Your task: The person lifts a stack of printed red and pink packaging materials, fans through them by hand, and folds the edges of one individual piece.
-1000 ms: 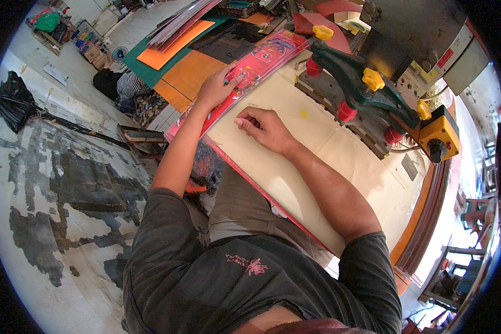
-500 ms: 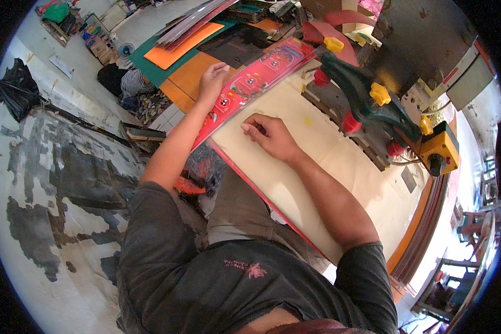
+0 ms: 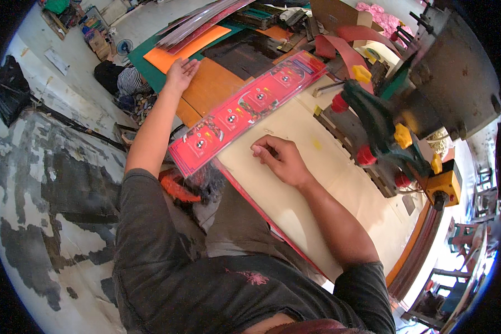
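Observation:
My left hand (image 3: 182, 75) is stretched out past the far left end of a stack of red printed plastic sheets (image 3: 250, 104). Its fingers are extended and empty, over the edge of an orange sheet (image 3: 201, 42). The long, glossy red sheets lie slantwise across the top of a cream-covered board (image 3: 323, 183), their near-left end jutting past its edge. Over the cream surface, just below the red sheets, is my right hand (image 3: 282, 160). Its fingers are curled in with the thumb close to them, and nothing shows in its grasp.
A dark green machine frame (image 3: 367, 125) with yellow knobs and red feet stands along the board's right. Beside it is a yellow control box (image 3: 444, 182). Piled sheets (image 3: 206, 22) lie on a green mat at the back left. A black bag (image 3: 10, 92) hangs on the left.
My left hand has moved left, off the red sheets and toward the orange sheet. The view has shifted slightly. My right hand stays curled over the cream board.

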`<state>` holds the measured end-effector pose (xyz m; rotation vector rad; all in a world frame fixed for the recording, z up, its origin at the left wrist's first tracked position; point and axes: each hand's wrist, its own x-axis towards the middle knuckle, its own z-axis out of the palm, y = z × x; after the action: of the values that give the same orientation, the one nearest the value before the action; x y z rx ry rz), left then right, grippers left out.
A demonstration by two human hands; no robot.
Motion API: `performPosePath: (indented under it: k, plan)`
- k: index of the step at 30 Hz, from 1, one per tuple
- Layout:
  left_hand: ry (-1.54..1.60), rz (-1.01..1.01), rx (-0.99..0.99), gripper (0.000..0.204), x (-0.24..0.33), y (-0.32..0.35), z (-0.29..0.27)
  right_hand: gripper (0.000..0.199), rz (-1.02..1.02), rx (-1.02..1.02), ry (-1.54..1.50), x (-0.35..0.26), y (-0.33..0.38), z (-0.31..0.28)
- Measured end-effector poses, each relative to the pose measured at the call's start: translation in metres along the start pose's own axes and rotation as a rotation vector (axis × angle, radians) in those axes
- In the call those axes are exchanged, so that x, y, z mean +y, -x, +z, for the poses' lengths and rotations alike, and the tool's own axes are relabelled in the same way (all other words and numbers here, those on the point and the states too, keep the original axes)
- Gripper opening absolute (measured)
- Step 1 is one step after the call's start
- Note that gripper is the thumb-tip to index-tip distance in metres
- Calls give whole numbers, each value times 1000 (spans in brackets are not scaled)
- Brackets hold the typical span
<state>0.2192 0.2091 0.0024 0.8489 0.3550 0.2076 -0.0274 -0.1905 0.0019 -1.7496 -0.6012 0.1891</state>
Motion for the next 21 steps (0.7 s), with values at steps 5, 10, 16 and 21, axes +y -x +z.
performPosePath:
  k: [5,10,16,21]
  plan:
    - [169,-82,31,81,25,-63,-13,19,60,-9,-56,-6,0,-4]
    - [208,-66,-6,89,52,-109,-28,19,128,-39,-68,-12,-2,-5]
    - [215,56,-37,60,47,-138,-18,19,141,-15,-85,-7,-1,-7]
    - [283,48,64,46,42,-164,-15,17,129,7,-127,-6,-1,-6]
